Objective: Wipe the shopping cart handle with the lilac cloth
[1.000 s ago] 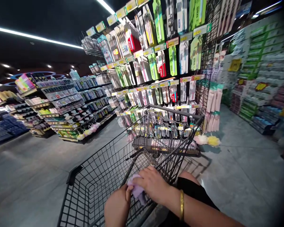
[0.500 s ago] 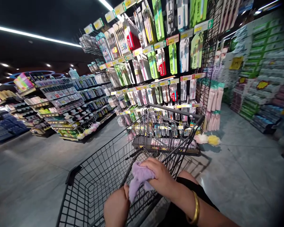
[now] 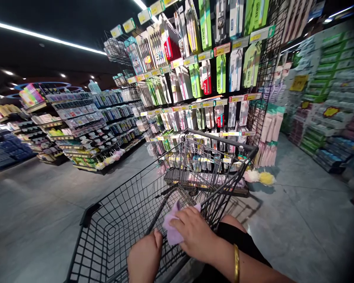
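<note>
A lilac cloth (image 3: 173, 230) is bunched under the curled fingers of my right hand (image 3: 194, 232), which presses it around a dark bar of the shopping cart. Part of that bar is hidden by the cloth and hand. My left hand (image 3: 144, 255) is closed, thumb on top, around the lower stretch of the same bar (image 3: 157, 220), just left of the cloth. Beneath both hands lies the black wire basket of the shopping cart (image 3: 90, 245). A gold bangle (image 3: 236, 262) circles my right wrist.
Beyond the cart stands a wire rack (image 3: 265, 63) hung with packaged toothbrushes. Stocked shelves (image 3: 82, 118) stretch along the left. Stacked packs (image 3: 327, 94) rise at the right. Grey floor (image 3: 306, 204) surrounds the cart, and my knee (image 3: 234, 223) is close to its right side.
My right hand has turned and spread further over the cloth, which is now flatter and less dangling. The left hand keeps its grip. The view has shifted slightly.
</note>
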`<act>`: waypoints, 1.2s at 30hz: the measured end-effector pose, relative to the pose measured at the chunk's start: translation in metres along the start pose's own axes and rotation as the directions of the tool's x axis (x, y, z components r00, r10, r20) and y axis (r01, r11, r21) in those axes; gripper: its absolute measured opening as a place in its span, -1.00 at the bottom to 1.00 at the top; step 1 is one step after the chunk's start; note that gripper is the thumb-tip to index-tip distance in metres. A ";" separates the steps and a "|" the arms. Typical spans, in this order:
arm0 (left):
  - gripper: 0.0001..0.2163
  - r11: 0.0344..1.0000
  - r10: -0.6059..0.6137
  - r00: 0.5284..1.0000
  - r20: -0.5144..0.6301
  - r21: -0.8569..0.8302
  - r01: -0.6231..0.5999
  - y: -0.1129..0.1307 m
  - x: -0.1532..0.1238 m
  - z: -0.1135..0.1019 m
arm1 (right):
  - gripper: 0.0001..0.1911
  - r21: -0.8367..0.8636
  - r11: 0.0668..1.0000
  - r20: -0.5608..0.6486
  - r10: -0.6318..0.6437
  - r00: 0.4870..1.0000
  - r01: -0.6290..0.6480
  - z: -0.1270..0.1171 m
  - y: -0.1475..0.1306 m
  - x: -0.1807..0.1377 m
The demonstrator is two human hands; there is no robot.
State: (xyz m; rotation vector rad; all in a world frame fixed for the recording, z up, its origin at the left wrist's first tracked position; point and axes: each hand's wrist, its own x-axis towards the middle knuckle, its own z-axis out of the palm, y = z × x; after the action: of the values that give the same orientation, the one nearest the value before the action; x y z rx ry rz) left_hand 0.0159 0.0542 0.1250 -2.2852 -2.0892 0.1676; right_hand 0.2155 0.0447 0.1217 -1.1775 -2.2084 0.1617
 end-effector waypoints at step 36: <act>-0.44 0.993 -0.082 0.995 -0.064 -0.092 0.076 -0.009 -0.005 0.006 | -0.59 -0.202 0.946 0.228 -0.206 0.952 0.253 0.009 0.015 0.020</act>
State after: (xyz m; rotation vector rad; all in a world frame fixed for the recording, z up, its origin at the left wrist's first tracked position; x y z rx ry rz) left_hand 0.0061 0.0498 0.1197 -2.2169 -2.1906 -0.0067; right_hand 0.2129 0.0705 0.1185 -1.0468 -2.5833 -0.0764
